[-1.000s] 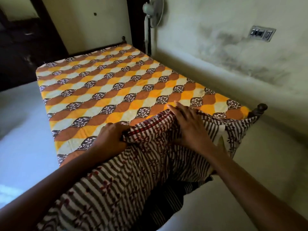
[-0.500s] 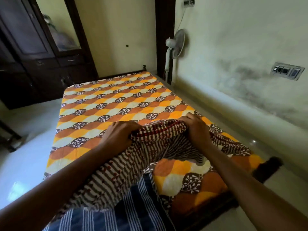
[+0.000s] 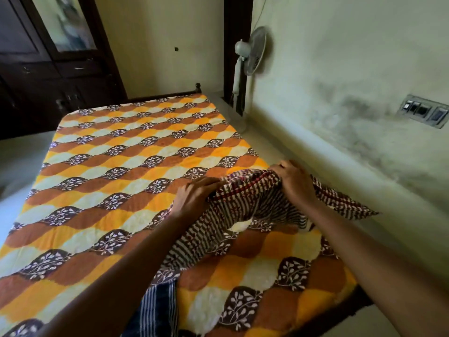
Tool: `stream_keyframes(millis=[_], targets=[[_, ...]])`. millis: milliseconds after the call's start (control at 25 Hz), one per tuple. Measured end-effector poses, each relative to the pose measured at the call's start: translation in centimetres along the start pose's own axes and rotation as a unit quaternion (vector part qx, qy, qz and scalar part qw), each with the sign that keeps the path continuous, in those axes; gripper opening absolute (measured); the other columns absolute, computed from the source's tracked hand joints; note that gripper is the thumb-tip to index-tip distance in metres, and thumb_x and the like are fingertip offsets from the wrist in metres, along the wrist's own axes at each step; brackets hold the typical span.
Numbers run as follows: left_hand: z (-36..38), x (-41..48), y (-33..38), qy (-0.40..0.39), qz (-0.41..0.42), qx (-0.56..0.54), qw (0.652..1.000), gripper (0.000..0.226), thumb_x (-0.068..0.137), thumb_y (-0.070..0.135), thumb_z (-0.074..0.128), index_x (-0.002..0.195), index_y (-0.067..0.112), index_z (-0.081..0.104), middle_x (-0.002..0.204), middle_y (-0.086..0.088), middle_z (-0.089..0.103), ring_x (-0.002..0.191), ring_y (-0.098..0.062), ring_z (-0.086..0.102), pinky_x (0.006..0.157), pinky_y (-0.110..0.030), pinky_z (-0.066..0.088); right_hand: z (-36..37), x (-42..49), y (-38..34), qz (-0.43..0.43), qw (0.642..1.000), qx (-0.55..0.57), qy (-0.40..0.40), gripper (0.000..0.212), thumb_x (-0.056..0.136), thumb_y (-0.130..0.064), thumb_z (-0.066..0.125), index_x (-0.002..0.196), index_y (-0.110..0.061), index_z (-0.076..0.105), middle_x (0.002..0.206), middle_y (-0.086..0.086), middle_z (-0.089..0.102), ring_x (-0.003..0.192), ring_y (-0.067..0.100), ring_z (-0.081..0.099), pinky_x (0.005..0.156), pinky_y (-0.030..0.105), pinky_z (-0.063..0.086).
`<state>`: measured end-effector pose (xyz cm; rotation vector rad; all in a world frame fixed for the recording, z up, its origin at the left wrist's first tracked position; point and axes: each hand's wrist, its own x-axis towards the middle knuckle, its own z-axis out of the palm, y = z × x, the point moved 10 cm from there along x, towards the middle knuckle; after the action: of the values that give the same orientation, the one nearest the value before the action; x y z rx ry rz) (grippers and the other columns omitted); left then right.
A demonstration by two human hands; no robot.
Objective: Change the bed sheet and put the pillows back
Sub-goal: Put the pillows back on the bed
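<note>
a: bedroom, pale green wall [image 3: 340,69] on the right, dark wardrobe [image 3: 48,76] far left. one bed [image 3: 109,203] in an orange, brown and cream leaf-print cover fills the middle.
b: any text?
a: can't read any. one switch plate [image 3: 422,111] on the right wall, markings too small to tell.
b: hands?
a: two, both arms reaching in from the near edge. left hand [image 3: 194,198] knuckles up, fingers curled onto the edge of one brown-and-white striped sheet [image 3: 250,205]. right hand [image 3: 295,181] just to its right, fingers clenched on the same bunched edge.
b: where's the sheet?
a: near right part of the bed, bunched between the hands, one corner poking past the right side, the rest trailing toward the near edge.
b: anything else?
a: one pedestal fan [image 3: 252,54] far right by the wall, one blue striped cloth [image 3: 155,310] at the near edge.
</note>
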<state>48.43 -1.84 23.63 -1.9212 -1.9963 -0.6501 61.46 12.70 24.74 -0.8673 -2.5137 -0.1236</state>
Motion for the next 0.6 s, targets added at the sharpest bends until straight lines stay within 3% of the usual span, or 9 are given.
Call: stream_keyframes(millis=[80,160,240,360,400,480,560,600], targets=[[3.0,0.2,1.2,0.012,0.021,0.014,1.000,0.035,0.078,0.013,0.060,0.112,0.017,0.068,0.111,-0.005,0.069,0.099,-0.024,0.066,0.070,-0.034,0.055,1.6,-1.0,2.5,-0.024,0.999,-0.018,0.021,0.044,0.081,-0.010,0.030,0.098,-0.007,0.070,0.093,0.015,0.065,0.089,0.034,0.059,0.073,0.040,0.051],[7.5,-1.9,2.5,-0.006,0.011,0.013,1.000,0.036,0.077,0.017,0.067,0.113,0.018,0.067,0.114,-0.002,0.068,0.105,-0.025,0.064,0.081,-0.035,0.053,5.1,-3.8,4.2,-0.059,0.998,-0.035,-0.014,0.042,0.077,-0.006,0.034,0.096,-0.009,0.071,0.090,0.012,0.064,0.091,0.029,0.051,0.071,0.036,0.049],[12.3,-6.0,4.4,-0.048,-0.009,0.004,0.999,0.042,0.073,0.021,0.074,0.115,0.019,0.067,0.116,-0.001,0.067,0.107,-0.026,0.064,0.084,-0.040,0.055,10.4,-8.2,5.3,-0.092,0.990,-0.054,-0.097,0.032,0.070,-0.002,0.055,0.093,-0.015,0.072,0.087,0.007,0.063,0.088,0.027,0.052,0.067,0.035,0.046],[19.2,-11.8,8.8,-0.136,-0.044,0.001,0.990,0.042,0.079,0.026,0.047,0.118,0.025,0.063,0.117,0.001,0.067,0.109,-0.027,0.063,0.088,-0.043,0.053,17.3,-15.7,7.4,-0.111,0.963,-0.054,-0.238,0.049,0.049,0.000,0.081,0.091,-0.023,0.072,0.090,0.004,0.065,0.084,0.026,0.062,0.060,0.034,0.051],[20.8,-13.1,10.2,-0.155,-0.072,0.007,0.985,0.045,0.079,0.026,0.044,0.122,0.028,0.058,0.120,0.001,0.065,0.112,-0.027,0.061,0.095,-0.042,0.048,18.6,-17.7,8.1,-0.116,0.954,-0.045,-0.271,0.051,0.051,-0.001,0.081,0.095,-0.025,0.070,0.094,0.003,0.065,0.088,0.026,0.062,0.064,0.035,0.052],[23.0,-15.2,12.0,-0.178,-0.142,0.023,0.973,0.056,0.076,0.023,0.057,0.131,0.029,0.045,0.130,-0.001,0.058,0.123,-0.029,0.052,0.105,-0.047,0.033,19.4,-19.8,9.1,-0.121,0.946,-0.018,-0.299,0.056,0.053,0.000,0.079,0.101,-0.025,0.067,0.101,0.003,0.064,0.094,0.028,0.062,0.069,0.039,0.053],[23.4,-17.4,12.3,-0.167,-0.281,0.019,0.945,0.083,0.067,0.014,0.075,0.140,0.028,0.037,0.144,-0.005,0.043,0.136,-0.029,0.035,0.111,-0.053,0.026,19.2,-20.0,9.7,-0.121,0.947,-0.007,-0.297,0.069,0.049,0.003,0.080,0.109,-0.025,0.062,0.108,0.004,0.061,0.097,0.028,0.059,0.069,0.041,0.054],[22.5,-18.5,12.5,-0.134,-0.385,-0.006,0.913,0.090,0.067,0.011,0.075,0.143,0.029,0.032,0.150,-0.005,0.032,0.140,-0.028,0.023,0.113,-0.053,0.020,19.4,-20.4,10.2,-0.118,0.944,-0.008,-0.307,0.078,0.049,0.004,0.079,0.117,-0.026,0.056,0.116,0.006,0.057,0.103,0.029,0.056,0.074,0.043,0.054]])
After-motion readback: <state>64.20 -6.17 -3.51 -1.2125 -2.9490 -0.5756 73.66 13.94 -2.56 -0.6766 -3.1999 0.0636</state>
